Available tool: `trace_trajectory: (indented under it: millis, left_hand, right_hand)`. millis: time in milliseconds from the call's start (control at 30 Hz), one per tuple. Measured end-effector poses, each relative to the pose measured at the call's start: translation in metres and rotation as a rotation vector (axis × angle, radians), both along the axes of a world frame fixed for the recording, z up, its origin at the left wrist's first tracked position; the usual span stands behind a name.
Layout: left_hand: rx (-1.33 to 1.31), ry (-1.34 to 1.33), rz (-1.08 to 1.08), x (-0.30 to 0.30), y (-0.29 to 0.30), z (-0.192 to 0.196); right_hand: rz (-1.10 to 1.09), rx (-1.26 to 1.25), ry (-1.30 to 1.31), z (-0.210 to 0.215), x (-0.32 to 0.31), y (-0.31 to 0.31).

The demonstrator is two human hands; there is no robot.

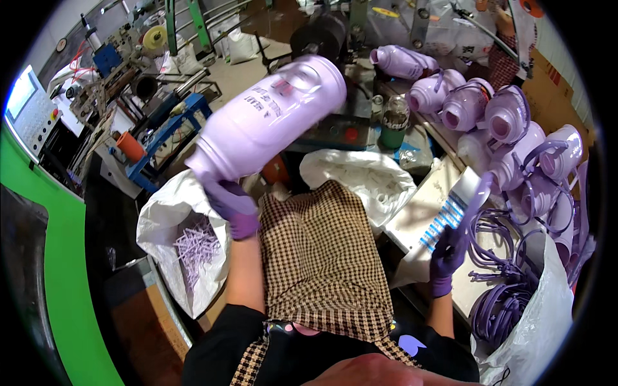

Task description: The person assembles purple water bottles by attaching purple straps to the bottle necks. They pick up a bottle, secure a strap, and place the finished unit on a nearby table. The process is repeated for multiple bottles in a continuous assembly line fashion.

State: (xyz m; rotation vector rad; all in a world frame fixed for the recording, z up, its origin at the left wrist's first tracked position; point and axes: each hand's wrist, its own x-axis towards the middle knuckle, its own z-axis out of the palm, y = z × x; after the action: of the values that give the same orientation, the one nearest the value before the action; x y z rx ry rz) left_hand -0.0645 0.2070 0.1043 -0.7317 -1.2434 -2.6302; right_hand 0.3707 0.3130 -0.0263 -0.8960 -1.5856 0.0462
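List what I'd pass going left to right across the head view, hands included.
Green panel → white sack of thin purple strips → gloved left hand, holding a large lilac bottle → checked apron → gloved right hand → coiled purple straps.

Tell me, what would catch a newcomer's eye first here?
Probably the large lilac bottle, tilted base-up above centre, its neck end at the purple-gloved left hand. Next, the similar lilac bottles crowded at upper right, with coiled purple straps at lower right. The bright green panel glares at far left.
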Motion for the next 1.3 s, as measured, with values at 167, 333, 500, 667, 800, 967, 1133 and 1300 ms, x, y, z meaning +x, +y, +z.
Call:
trace_trajectory:
  millis: [167, 333, 500, 667, 800, 967, 1133, 1300]
  left_hand:
    - [-0.177, 0.230, -0.243, -0.063, -0.054, 0.088]
    - [-0.435, 0.120, -1.070, -0.024, -0.023, 0.075]
    - [-0.419, 0.034, -1.396, 0.017, 0.011, 0.040]
    - [-0.447, 0.059, -1.322, 0.012, 0.012, 0.040]
    - [-0.501, 0.044, -1.279, 0.016, 0.001, 0.045]
    - [-0.510, 0.172, -1.338, 0.008, 0.006, 0.037]
    - [-0.491, 0.070, -1.427, 0.028, 0.008, 0.039]
    - [-0.342, -0.076, -1.227, 0.011, 0.032, 0.031]
  right_hand:
    - [0.458, -0.066, 0.498, 0.056, -0.015, 0.017]
    - [0.934, 0.046, 0.416, 0.128, -0.079, 0.024]
    - [1.311, -0.487, 0.581, 0.174, -0.193, 0.006]
    - [1.423, -1.043, 0.747, 0.176, -0.225, 0.017]
    - [1.163, -0.640, 0.329, 0.184, -0.230, 0.003]
    - [1.030, 0.500, -0.133, 0.177, -0.208, -0.022]
    - [0.933, 0.375, 0.023, 0.187, -0.218, -0.028]
    - [0.861, -0.123, 0.064, 0.163, -0.236, 0.020]
